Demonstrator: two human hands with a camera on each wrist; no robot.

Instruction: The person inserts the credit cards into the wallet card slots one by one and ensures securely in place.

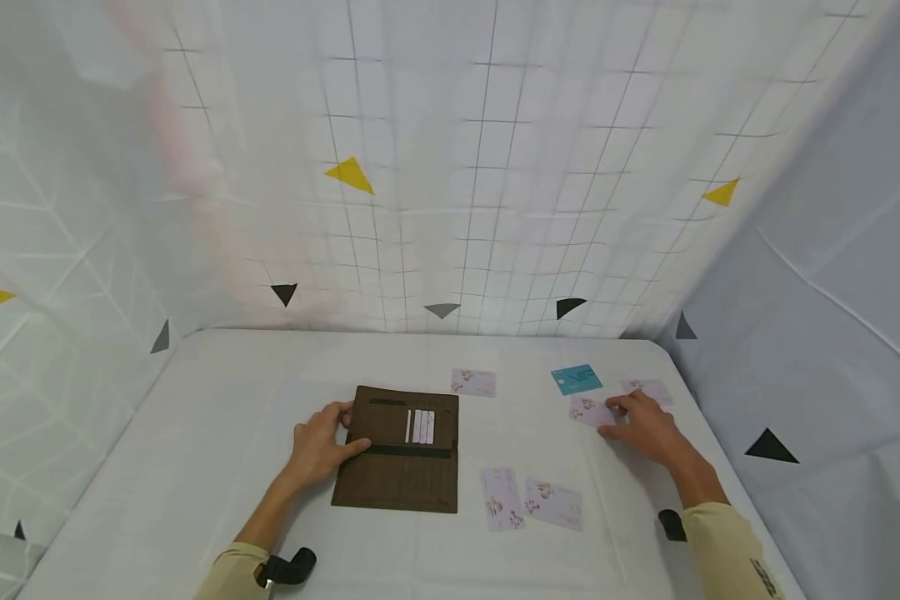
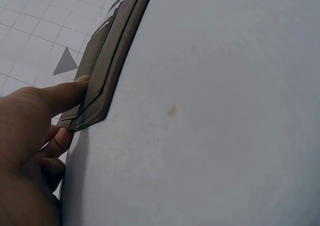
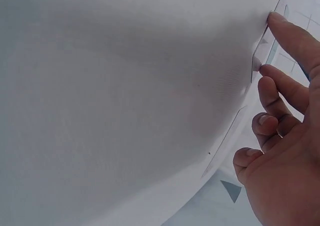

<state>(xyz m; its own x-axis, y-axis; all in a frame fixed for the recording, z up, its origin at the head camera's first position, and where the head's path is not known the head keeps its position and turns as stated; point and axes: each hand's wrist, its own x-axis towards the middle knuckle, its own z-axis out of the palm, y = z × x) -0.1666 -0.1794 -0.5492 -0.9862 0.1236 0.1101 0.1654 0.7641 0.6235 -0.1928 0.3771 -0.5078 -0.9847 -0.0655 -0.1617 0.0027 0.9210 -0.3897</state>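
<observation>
A brown wallet (image 1: 401,481) lies unfolded, with several pale cards (image 1: 423,426) showing in its upper slots. My left hand (image 1: 320,446) grips its left edge, thumb on top and fingers behind, and the left wrist view shows the wallet (image 2: 111,61) edge-on, slightly raised there. On the right, my right hand (image 1: 645,425) has its thumb and index finger at the right end of a pale flower-patterned card (image 1: 588,411), pinching it. In the right wrist view that card (image 3: 257,61) appears between those fingertips, the other fingers loosely curled.
A teal card (image 1: 577,379) lies just behind the pinched one. Other pale cards lie at the back (image 1: 473,382), far right (image 1: 648,391) and front (image 1: 502,500), the last beside another card (image 1: 553,504). White sheeting (image 1: 450,208) encloses the table.
</observation>
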